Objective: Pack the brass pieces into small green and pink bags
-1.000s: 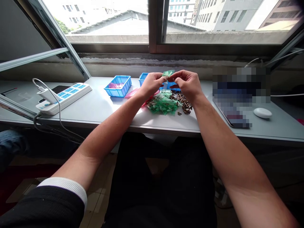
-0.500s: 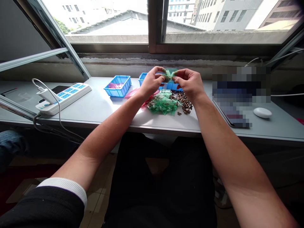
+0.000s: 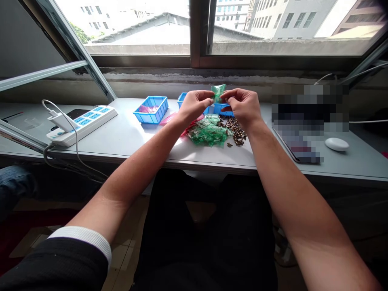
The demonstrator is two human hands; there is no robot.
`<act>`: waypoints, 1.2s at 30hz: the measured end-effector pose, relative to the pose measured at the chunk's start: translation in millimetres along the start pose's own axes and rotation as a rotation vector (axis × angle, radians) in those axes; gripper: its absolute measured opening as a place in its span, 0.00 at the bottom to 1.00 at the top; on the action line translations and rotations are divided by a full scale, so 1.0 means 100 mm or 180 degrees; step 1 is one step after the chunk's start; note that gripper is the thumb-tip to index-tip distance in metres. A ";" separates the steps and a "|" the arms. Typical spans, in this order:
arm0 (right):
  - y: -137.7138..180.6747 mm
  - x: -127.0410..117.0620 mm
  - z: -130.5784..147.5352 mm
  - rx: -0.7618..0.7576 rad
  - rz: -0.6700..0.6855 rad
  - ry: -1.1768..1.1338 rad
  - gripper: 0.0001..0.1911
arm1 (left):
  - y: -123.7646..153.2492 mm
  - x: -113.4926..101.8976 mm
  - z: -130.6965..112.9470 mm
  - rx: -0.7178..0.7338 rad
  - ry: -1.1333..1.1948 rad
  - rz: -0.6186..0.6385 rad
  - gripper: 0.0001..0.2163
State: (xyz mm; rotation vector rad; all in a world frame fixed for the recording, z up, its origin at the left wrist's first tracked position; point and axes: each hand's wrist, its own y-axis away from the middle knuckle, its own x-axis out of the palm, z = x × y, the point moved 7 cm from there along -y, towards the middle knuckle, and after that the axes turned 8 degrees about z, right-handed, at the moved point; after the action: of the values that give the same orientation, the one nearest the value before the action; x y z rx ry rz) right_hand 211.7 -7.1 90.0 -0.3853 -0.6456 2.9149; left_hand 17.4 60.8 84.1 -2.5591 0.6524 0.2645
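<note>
The left hand (image 3: 196, 104) and the right hand (image 3: 245, 106) both have thumb and forefinger drawn together on a small green bag (image 3: 218, 89), one at each side edge; the bag is pinched between them, raised above the table (image 3: 133, 143), its top standing up past the fingertips. Whether anything lies inside it is too small to tell. Just behind and below the grip is a blue box (image 3: 222, 109), partly hidden by the hands. Below the grip and nearer the body lies a heap of green bags (image 3: 209, 135) on the table, with a loose spread of small brown metal parts (image 3: 239, 133) touching its right side and running under the right hand; one part lies a little apart toward the table's front edge. Left of the heap, partly behind the left forearm, are pink bags (image 3: 167, 119). Farther left of the grip stands a second blue box (image 3: 153, 117) with pink bags inside. Well to the left is a white power strip (image 3: 87, 124) with a white charger (image 3: 60, 120) plugged in. Well to the right, a white oval case (image 3: 337, 144) lies beside a blurred-out patch. Beyond the grip rises a window (image 3: 139, 34).
</note>
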 end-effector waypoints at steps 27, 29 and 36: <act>-0.05 -0.06 -0.07 0.0044 -0.0226 0.0264 0.10 | -0.03 0.00 0.06 -0.0119 0.0161 -0.0105 0.15; -0.03 -0.04 -0.06 0.0096 -0.0150 0.0088 0.11 | 0.00 0.01 0.02 -0.0165 0.0188 -0.0069 0.15; 0.05 0.07 0.04 0.0221 0.0218 0.0092 0.07 | 0.06 0.08 -0.04 -0.0117 0.0104 0.0340 0.18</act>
State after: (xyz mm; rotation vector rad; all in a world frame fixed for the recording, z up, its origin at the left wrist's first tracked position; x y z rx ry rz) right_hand 203.3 -12.1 90.0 -0.4490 -0.5360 2.9809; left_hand 21.3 50.7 83.1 -2.5719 0.8050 0.2735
